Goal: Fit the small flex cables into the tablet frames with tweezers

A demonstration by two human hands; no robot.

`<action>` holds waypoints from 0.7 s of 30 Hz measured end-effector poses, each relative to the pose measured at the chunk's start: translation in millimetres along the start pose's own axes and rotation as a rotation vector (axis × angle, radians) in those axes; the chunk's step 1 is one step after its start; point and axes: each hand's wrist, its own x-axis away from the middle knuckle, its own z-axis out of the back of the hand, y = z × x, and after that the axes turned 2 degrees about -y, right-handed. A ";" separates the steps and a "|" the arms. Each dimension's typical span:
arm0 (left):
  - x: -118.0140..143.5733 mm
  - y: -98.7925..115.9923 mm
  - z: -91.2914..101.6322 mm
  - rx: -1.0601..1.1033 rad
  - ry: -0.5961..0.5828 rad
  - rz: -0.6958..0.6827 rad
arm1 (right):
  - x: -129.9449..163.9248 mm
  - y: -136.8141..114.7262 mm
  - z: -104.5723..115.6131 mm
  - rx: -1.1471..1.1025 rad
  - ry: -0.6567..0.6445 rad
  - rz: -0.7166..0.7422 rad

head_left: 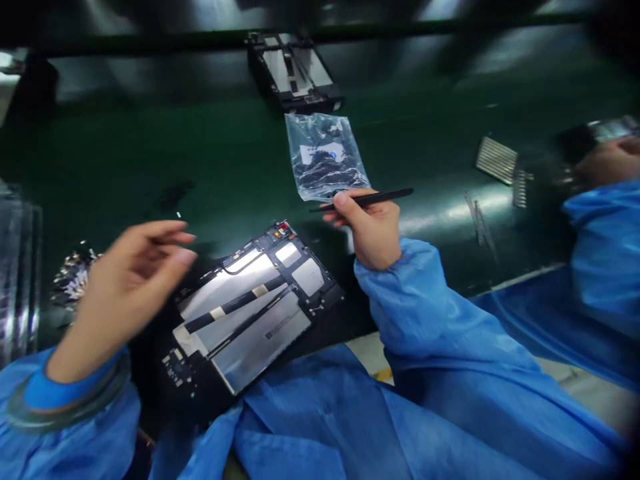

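Note:
My right hand [373, 227] grips a pair of black tweezers [385, 197], its tips pointing left at the near edge of a clear plastic bag [327, 157] of small dark parts. Whether the tips touch the bag I cannot tell. My left hand [135, 273] hovers at the left with thumb and fingers apart and nothing visible between them. Between my hands lies an opened tablet-like device [260, 313], its silvery panels, dark ribbon cables and small boards exposed. A small red square [283, 227] shows at its upper corner. Beyond my left fingertips is a tiny white piece [179, 214].
Farther back stands a stack of similar opened devices [295, 73]. A pile of small metallic parts [75, 273] is left of my left hand. On the right are a ridged metal-coloured block [496, 160], thin strips [480, 223] and a co-worker's hand [610, 163] in a blue sleeve.

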 end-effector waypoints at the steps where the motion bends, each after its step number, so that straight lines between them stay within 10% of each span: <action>1: 1.2 12.3 -10.7 0.116 -0.113 0.011 | 7.7 -7.5 -9.0 -0.036 -0.086 -0.049; 8: 7.6 37.0 -42.8 0.377 -0.335 0.110 | 37.6 -40.9 -55.7 -0.211 -0.557 -0.358; 21: 14.0 39.3 -38.1 0.577 -0.330 0.321 | 34.5 -41.8 -66.7 -0.359 -0.606 -0.717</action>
